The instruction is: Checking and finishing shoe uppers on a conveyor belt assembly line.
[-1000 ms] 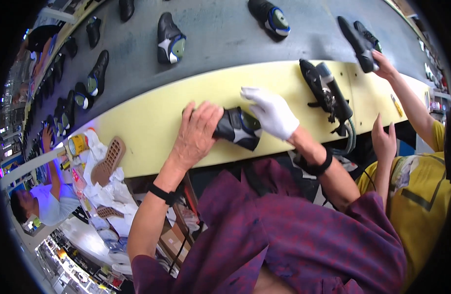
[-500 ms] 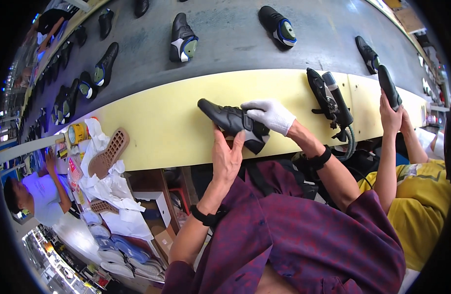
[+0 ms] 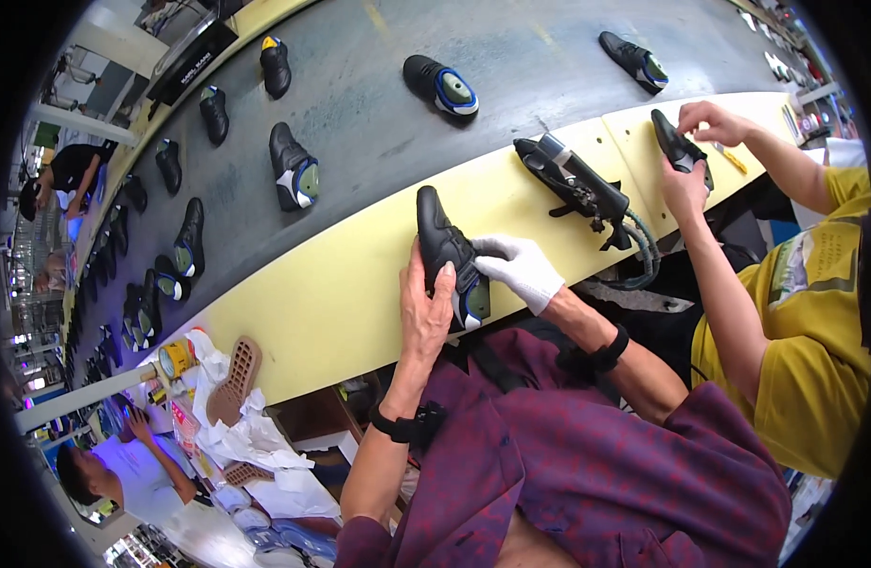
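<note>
Lying at the far left of the bench edge, a brown perforated sole (image 3: 235, 381) rests on crumpled white paper (image 3: 251, 440), well apart from the work. Further right, the left hand (image 3: 426, 308) has come up off the yellow table (image 3: 331, 303) and now clasps the near side of the black shoe (image 3: 447, 254), fingers wrapped round its heel end. A second ago that shoe lay flat under both palms; it is now lifted and turned toe-away, so the sole and the green-and-blue insert face the person (a better angle for looking it over, I judge). The right hand (image 3: 519, 270), in a white glove, grips the shoe's other side, so both hands are closed on the one shoe, just beside each other.

Beyond them the dark conveyor (image 3: 360, 123) carries more shoes, spaced well apart. Right of the glove a black hand tool (image 3: 573, 185) with its hose lies on the table, near enough to catch an elbow. At the far right a co-worker in yellow (image 3: 795, 331) handles another shoe.
</note>
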`<state>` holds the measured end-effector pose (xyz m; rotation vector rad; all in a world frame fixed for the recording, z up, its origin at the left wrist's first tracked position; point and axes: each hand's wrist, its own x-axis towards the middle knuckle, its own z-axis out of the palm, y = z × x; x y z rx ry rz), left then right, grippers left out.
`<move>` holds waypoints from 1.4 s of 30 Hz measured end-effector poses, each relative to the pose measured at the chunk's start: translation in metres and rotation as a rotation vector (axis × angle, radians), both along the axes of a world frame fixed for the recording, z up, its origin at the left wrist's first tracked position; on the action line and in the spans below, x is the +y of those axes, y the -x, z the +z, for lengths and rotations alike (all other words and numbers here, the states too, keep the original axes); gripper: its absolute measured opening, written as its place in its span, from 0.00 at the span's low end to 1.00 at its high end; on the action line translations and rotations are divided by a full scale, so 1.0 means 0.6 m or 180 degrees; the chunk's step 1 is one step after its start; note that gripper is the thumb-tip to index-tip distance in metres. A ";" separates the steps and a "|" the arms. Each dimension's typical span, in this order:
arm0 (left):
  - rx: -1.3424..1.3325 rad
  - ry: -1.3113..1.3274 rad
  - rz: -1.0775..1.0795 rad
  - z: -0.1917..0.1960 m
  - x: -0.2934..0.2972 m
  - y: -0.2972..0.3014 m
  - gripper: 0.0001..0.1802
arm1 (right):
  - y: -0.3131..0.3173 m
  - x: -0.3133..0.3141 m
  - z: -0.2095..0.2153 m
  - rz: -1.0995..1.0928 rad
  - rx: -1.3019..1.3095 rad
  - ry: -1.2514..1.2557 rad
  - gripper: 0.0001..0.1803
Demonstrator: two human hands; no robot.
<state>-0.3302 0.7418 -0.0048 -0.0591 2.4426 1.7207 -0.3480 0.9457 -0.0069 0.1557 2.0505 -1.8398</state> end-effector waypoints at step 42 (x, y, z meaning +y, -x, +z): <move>0.0353 -0.0330 -0.0115 0.091 0.069 0.069 0.33 | -0.033 0.000 0.065 -0.1317 0.0625 0.0747 0.29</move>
